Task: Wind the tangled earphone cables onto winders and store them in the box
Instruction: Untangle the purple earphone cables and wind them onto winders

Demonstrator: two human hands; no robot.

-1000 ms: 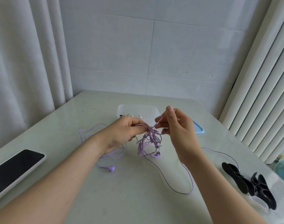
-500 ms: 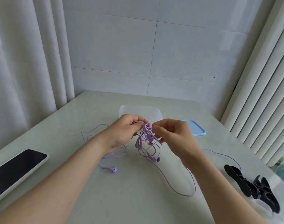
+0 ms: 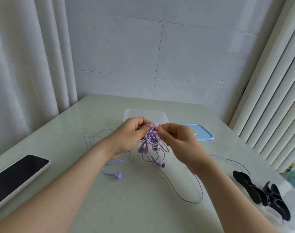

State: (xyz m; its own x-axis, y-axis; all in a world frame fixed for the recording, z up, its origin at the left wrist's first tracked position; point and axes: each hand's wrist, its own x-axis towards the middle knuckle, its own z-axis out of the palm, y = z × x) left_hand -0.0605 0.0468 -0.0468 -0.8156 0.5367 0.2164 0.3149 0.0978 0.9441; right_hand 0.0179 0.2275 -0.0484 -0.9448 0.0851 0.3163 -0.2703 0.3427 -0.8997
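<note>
A tangle of purple earphone cables (image 3: 151, 142) hangs above the table between both hands. My left hand (image 3: 128, 137) pinches the top of the knot from the left. My right hand (image 3: 178, 142) pinches it from the right, fingers curled on the strands. Several earbuds dangle below the knot; one loose earbud (image 3: 117, 175) lies on the table, and a long cable loop (image 3: 193, 197) trails to the right. The clear plastic box (image 3: 145, 113) sits just behind my hands, partly hidden. Black winders (image 3: 261, 195) lie at the right edge.
A light blue lid (image 3: 203, 134) lies right of the box. A tablet in a white case (image 3: 15, 177) rests at the left table edge. Curtains hang on the left and a white radiator stands on the right.
My right hand has dropped from above the knot and closed in on it, meeting my left hand. The tangle hangs a little more bunched and the view has shifted slightly.
</note>
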